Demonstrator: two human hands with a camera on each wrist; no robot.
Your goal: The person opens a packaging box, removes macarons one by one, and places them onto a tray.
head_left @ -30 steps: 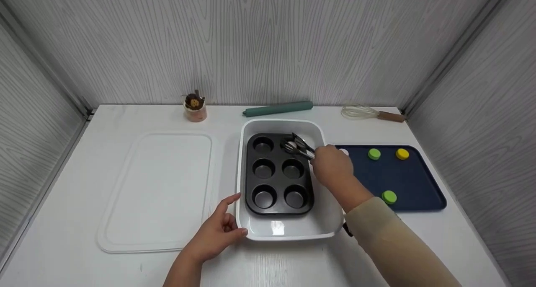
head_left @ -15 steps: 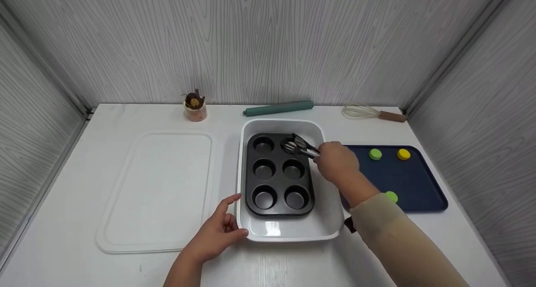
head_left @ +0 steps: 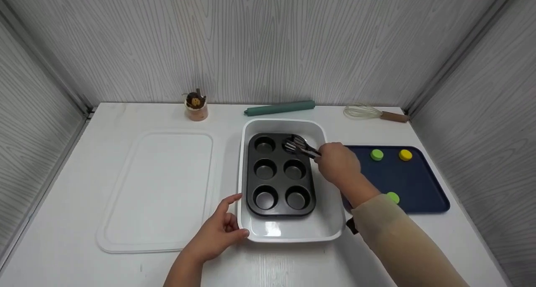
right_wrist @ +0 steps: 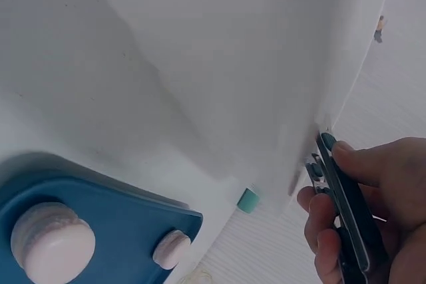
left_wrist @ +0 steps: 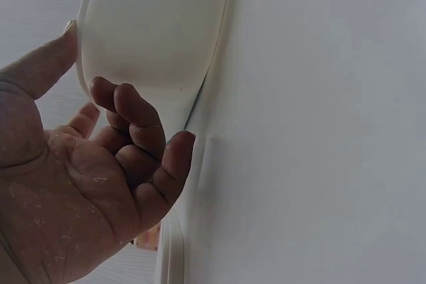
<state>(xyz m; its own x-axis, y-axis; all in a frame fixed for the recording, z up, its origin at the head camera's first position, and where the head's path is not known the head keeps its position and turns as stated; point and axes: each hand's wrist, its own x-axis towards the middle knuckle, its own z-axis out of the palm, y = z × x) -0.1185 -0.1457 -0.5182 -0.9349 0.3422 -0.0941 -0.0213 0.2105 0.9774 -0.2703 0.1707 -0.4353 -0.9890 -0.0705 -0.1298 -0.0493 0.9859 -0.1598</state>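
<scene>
My right hand [head_left: 338, 163] grips a pair of dark tongs [head_left: 309, 150], thumb on one arm and fingers curled round the other in the right wrist view. The tongs' heads overlap the back right cup of a dark muffin tin [head_left: 281, 180]; what lies between them is hidden. The other cups hold nothing. The tin sits inside a white rectangular tub [head_left: 293, 239]. At the tub's front left corner, my left hand [head_left: 213, 236] touches the outside with thumb and index fingertip spread apart. Its other fingers hang loosely curled, as the left wrist view shows.
Right of the tub lies a blue tray [head_left: 412, 195] with green macarons [head_left: 377, 154], a yellow macaron [head_left: 405, 155] and pale macarons [right_wrist: 56, 244]. A white lid [head_left: 159, 190] lies left. Behind are a small pot [head_left: 196, 111], green rolling pin [head_left: 279, 108] and whisk [head_left: 364, 111].
My right hand has shifted slightly right and the tongs' arms look closer together. The pale thing seen between their heads earlier is now hidden. My left hand stays at the tub's corner.
</scene>
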